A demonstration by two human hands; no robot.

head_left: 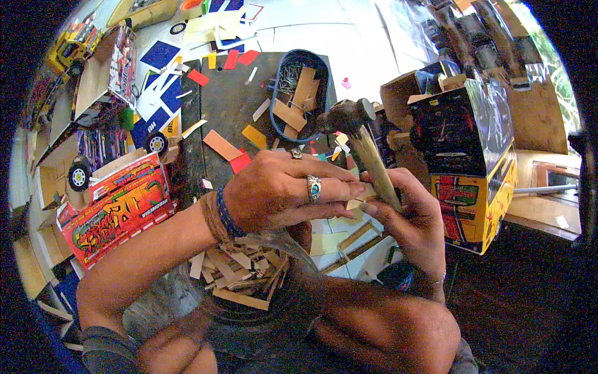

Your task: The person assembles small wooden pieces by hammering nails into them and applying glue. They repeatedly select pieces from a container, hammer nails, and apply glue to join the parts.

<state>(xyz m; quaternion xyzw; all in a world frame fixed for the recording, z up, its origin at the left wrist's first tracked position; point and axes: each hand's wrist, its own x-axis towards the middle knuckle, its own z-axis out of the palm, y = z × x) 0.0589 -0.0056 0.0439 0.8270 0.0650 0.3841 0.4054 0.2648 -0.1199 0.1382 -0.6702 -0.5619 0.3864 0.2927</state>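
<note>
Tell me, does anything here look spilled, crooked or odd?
Yes. Coloured paper and card offcuts lie scattered across the dark work board, pointing every way. Thin wooden strips are heaped loosely on the lap. The wooden-handled hammer is pinched in the right hand while its fingers also hold a small piece against the left hand.

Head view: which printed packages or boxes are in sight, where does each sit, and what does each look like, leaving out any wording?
Flat red printed card panel: left of the left hand, graffiti-style green, yellow and black art.
Yellow-and-black printed box: right of the right hand, upright, clear film on top, red-green art low down.
Open brown cardboard box with printed side: upper left, tilted.
</note>
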